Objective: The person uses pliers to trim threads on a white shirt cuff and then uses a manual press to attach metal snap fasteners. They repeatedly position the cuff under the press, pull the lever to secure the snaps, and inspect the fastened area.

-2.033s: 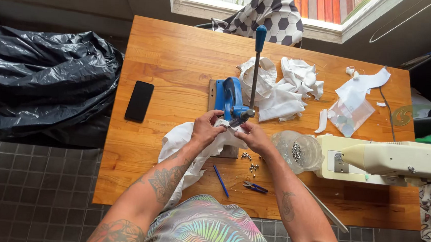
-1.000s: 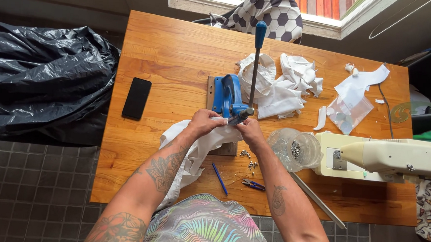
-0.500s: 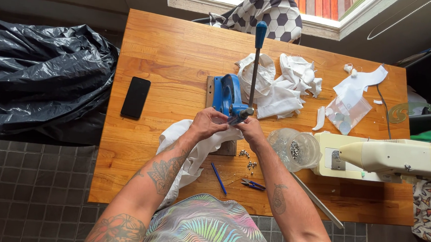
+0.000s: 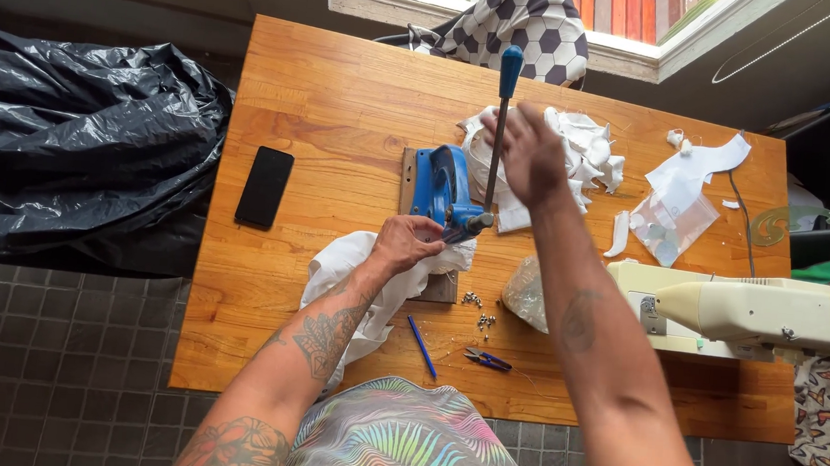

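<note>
Both your hands are at the blue press (image 4: 440,188) mid-worktop (image 4: 327,93). Your left hand (image 4: 407,245) pinches white cloth (image 4: 351,263) under its head; your right hand (image 4: 532,154) curls loosely around the upright lever (image 4: 500,123). Small rivets (image 4: 479,312) lie just near of the press.

1 head camera looks steeply down, close above the wooden table (image 4: 327,93).
</note>
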